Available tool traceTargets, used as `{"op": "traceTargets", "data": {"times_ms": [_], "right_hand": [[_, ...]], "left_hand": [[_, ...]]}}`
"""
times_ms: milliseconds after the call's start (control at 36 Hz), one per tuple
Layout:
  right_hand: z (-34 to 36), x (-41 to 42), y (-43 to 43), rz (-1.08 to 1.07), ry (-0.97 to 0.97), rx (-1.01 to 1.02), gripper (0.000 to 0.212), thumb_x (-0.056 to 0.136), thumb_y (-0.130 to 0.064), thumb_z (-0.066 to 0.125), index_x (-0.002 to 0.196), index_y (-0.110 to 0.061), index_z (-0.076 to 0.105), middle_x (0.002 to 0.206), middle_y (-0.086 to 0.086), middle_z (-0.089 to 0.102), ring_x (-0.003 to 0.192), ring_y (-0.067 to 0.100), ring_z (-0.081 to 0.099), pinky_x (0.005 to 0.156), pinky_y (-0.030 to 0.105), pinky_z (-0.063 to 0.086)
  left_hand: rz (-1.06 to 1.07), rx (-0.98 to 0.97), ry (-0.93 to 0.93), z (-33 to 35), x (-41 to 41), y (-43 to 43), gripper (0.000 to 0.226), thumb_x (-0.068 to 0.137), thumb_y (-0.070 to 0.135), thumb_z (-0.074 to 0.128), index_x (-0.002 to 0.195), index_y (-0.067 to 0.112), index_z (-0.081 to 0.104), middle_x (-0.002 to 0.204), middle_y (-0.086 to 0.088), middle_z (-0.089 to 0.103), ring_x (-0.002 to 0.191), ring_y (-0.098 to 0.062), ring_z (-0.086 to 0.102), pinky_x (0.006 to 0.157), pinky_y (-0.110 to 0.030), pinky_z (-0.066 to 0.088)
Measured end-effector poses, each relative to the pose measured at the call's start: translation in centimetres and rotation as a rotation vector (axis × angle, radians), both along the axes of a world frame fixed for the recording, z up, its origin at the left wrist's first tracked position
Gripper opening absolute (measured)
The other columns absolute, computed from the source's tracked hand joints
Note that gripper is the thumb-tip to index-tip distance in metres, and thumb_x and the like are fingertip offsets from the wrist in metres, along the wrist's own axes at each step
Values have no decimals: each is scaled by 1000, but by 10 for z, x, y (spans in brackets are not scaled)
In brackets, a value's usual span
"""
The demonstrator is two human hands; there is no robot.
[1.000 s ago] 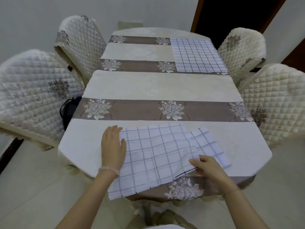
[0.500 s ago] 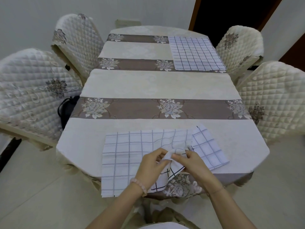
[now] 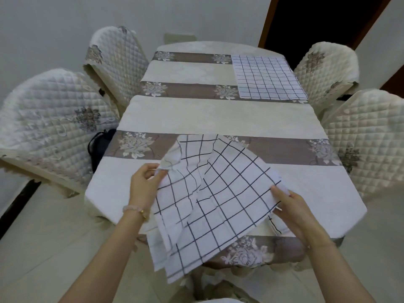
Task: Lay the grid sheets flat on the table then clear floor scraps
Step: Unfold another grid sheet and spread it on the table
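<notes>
At the far left stand two quilted chairs, the near one (image 3: 50, 125) large in view and the far one (image 3: 115, 62) behind it. A black bag (image 3: 98, 145) sits on the seat between the near chair and the table edge. The pale floor (image 3: 32, 248) shows below them.

The tabletop (image 3: 218, 121) runs away from the viewer under a cream cloth with brown floral bands.

Over its near end, the left hand (image 3: 143, 184), with a bead bracelet (image 3: 133, 208) on the wrist, pinches a bunched corner of the near grid sheet (image 3: 218, 193) between thumb and fingers. This sheet is white with dark lines. It is held up off the tabletop and tilted, with its far edge over the nearer brown band and its lower part hanging past the near table edge. It lies in overlapping layers; whether they are one folded piece or two pieces cannot be told.

The right hand (image 3: 293, 208) grips the sheet's right edge, with the fingers curled over the top of the cloth. Just under that hand, a small strip of gridded cloth (image 3: 276, 226) rests on the tabletop.

At the far right corner, the far grid sheet (image 3: 269, 77) lies flat, well apart from the held one. To the right stand two more quilted chairs, one far (image 3: 325, 68) and one near (image 3: 367, 138), and beyond them is a dark doorway (image 3: 323, 22).
</notes>
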State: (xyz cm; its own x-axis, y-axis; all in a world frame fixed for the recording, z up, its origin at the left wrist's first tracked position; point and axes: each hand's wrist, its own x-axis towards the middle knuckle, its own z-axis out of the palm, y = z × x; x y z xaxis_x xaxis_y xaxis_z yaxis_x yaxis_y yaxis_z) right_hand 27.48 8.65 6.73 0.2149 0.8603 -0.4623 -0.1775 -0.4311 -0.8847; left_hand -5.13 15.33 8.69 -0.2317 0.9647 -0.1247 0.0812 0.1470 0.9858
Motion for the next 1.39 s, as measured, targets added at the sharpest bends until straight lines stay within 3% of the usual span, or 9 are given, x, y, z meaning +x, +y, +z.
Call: {"op": "traceTargets", "data": {"times_ms": [167, 306, 417, 528, 667, 778, 917, 1167, 1389], "right_hand": [[23, 14, 19, -66, 23, 89, 66, 48, -49, 80, 99, -8, 68, 97, 4, 75, 92, 18, 71, 66, 24, 58], [33, 20, 38, -110, -269, 39, 38, 90, -33, 59, 117, -6, 61, 110, 3, 59, 99, 15, 51, 86, 29, 38], [31, 19, 48, -61, -498, 0, 64, 82, -48, 62, 100, 13, 59, 105, 24, 64, 91, 36, 59, 79, 40, 49], [20, 15, 43, -26, -389, -37, 35, 93, -30, 56, 106, 0, 65, 92, 8, 67, 76, 15, 63, 60, 21, 51], [0, 11, 21, 91, -234, -118, 24, 89, -34, 59, 103, -16, 67, 103, 3, 72, 97, 17, 67, 84, 26, 53], [-14, 5, 0, 139, -322, -179, 68, 83, -42, 67, 138, -10, 44, 140, 3, 48, 130, 23, 44, 108, 36, 35], [-19, 5, -17, 159, -415, -129, 3, 87, -12, 64, 89, -10, 65, 89, 2, 71, 92, 27, 66, 63, 18, 47], [-21, 9, -21, 87, -419, -113, 32, 87, -8, 64, 60, -12, 46, 39, -16, 49, 35, -4, 44, 39, 7, 32], [-14, 1, -28, 29, -464, -76, 21, 84, -15, 68, 73, 1, 61, 67, 10, 61, 62, 19, 54, 56, 20, 43]], "left_hand": [[80, 0, 47, 15, -29, 17, 19, 85, 12, 66, 101, 6, 58, 78, 3, 61, 74, -5, 56, 54, 1, 42], [65, -83, 78, 12, -39, 21, 20, 84, 14, 67, 100, 7, 58, 82, 0, 60, 75, -7, 57, 58, -7, 41], [65, -159, 115, -8, -45, 22, 17, 84, 15, 67, 97, 6, 61, 80, -3, 63, 74, -12, 55, 62, -17, 38], [80, -250, 160, -31, -51, 18, 19, 85, 14, 67, 99, 3, 62, 87, -9, 62, 71, -12, 53, 59, -17, 42], [148, -343, 202, -47, -62, 11, 24, 84, 20, 67, 102, 5, 64, 100, -15, 62, 83, -25, 51, 78, -31, 39], [175, -373, 129, -48, -66, 3, 30, 85, 27, 66, 108, 8, 62, 106, -14, 65, 90, -28, 58, 82, -33, 46], [84, -325, 123, -39, -62, -13, 41, 91, 20, 58, 127, 1, 50, 110, -6, 54, 89, -18, 53, 78, -24, 40], [-145, -430, 134, -54, -86, -48, 27, 87, 17, 63, 89, -9, 61, 80, -16, 64, 74, -26, 61, 71, -33, 45], [-56, -246, 244, -40, -77, -51, 26, 86, 16, 65, 72, -2, 53, 67, -9, 43, 64, -20, 40, 54, -12, 38]]}}
